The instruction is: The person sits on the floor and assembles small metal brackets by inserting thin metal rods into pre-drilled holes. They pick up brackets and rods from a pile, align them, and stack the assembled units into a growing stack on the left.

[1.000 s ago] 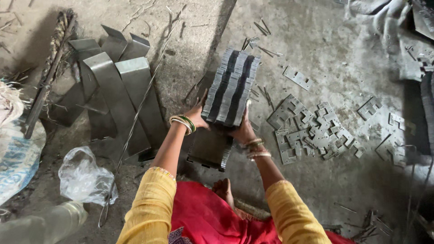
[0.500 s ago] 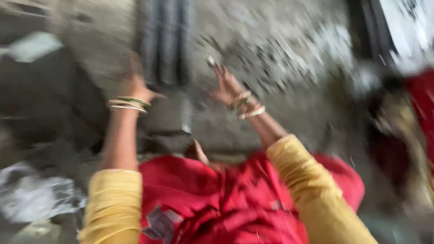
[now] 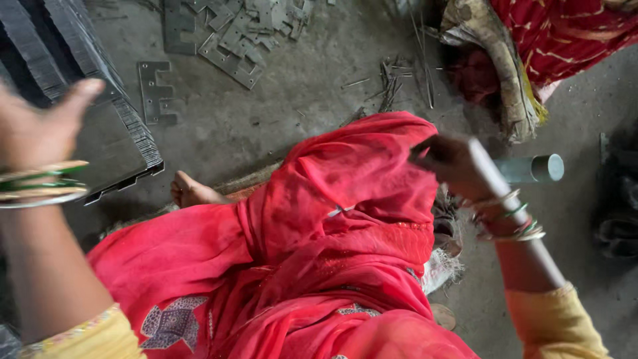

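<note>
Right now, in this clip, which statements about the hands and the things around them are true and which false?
1. The left hand is raised and open near the stack of metal plates. True.
2. The right hand rests on the loose metal pieces. False: it is by the red cloth, far from them.
3. A bare foot shows beside the red cloth. True.
4. The grey tube stands upright. False: it lies on its side.
5. Both wrists are bare. False: both wear bangles.
</note>
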